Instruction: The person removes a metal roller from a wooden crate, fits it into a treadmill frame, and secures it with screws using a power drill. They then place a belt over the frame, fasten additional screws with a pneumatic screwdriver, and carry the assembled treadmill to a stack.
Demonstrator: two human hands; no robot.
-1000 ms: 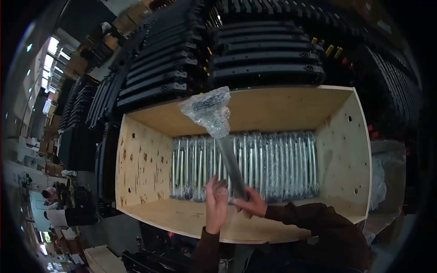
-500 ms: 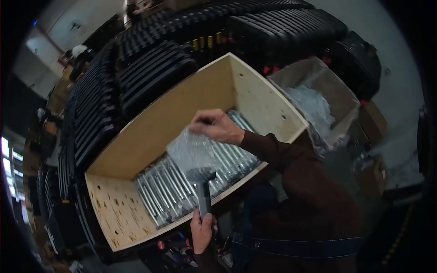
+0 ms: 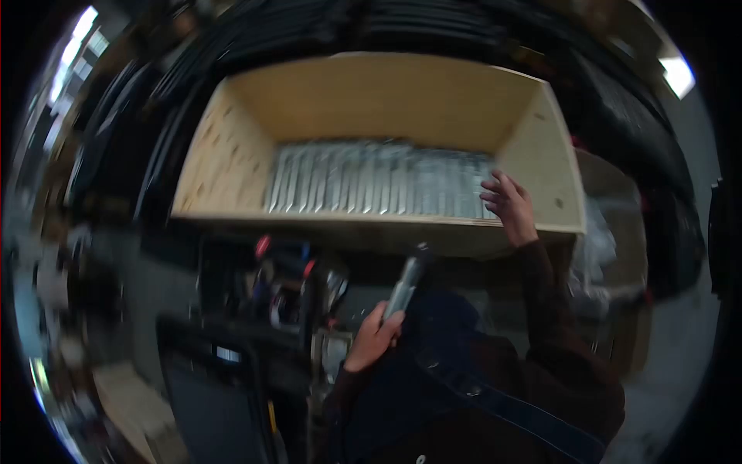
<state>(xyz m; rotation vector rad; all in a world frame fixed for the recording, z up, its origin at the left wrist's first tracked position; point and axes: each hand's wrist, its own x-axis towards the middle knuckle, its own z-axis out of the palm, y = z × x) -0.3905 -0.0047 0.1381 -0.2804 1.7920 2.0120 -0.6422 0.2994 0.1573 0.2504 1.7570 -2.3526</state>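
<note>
The left hand [image 3: 374, 340] is closed around a grey metal tube [image 3: 404, 288], thumb along its side. The tube tilts up and away to a dark far end [image 3: 421, 250], on the near side of a wooden box [image 3: 371, 100] and outside it. Any marking on the tube is too blurred to read.

The right hand [image 3: 512, 207] has its fingers parted and loosely bent, with nothing between them. It hangs over the right end of the box; whether it touches the contents cannot be told. Inside, a row of shiny rods [image 3: 363, 182] lies side by side across the floor, lettering likewise beyond reading. The box walls show only dark knots and spots.

Just beyond the right wall sits crumpled clear plastic [image 3: 597, 240]. At the near left stands a black panel [image 3: 212, 394] bearing a small bright rectangle [image 3: 228, 354], a label or a reflection, I cannot tell which. Between panel and box are red-ended items [image 3: 263, 246], blurred. Black parts [image 3: 433, 23] fill the far side.
</note>
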